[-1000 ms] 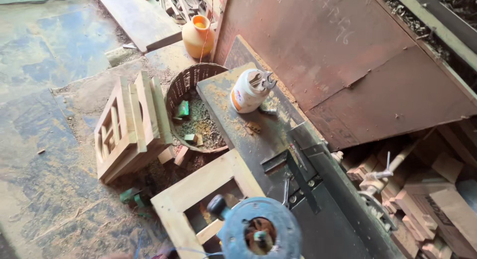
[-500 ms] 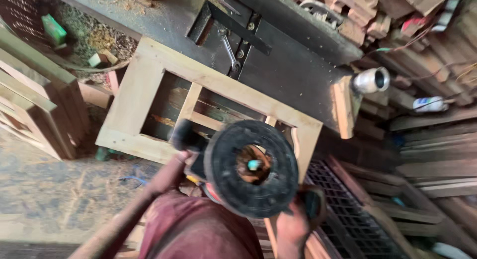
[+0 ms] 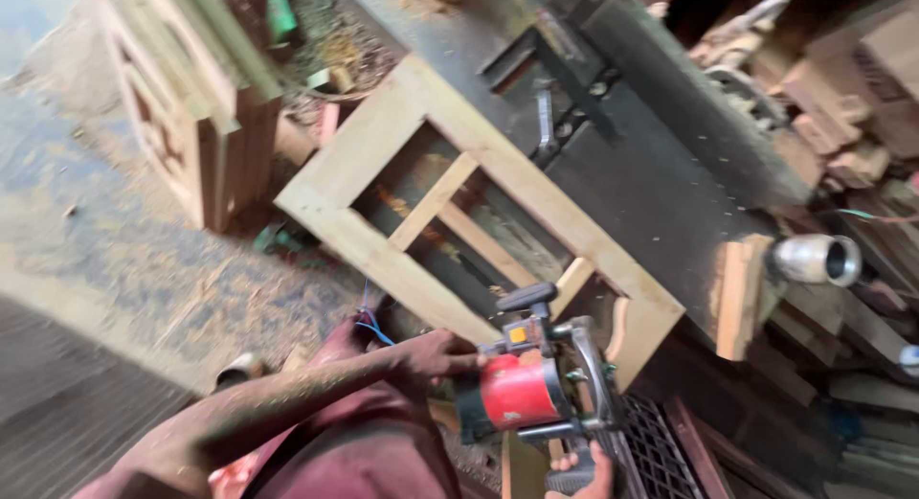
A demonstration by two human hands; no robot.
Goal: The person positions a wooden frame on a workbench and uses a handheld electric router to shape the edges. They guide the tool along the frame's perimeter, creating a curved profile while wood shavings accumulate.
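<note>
Sawdust-strewn workshop floor (image 3: pixel 144 260) lay beside the pale rectangular wooden frame (image 3: pixel 479 212). Below the frame, the left hand (image 3: pixel 436 353) gripped a red handheld router (image 3: pixel 526 389); the right hand (image 3: pixel 584 465), blurred, seemingly clasped its handle.

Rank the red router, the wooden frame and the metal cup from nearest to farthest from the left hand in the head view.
1. Red router: touching the left hand.
2. Wooden frame: just above.
3. Metal cup: far right.
</note>
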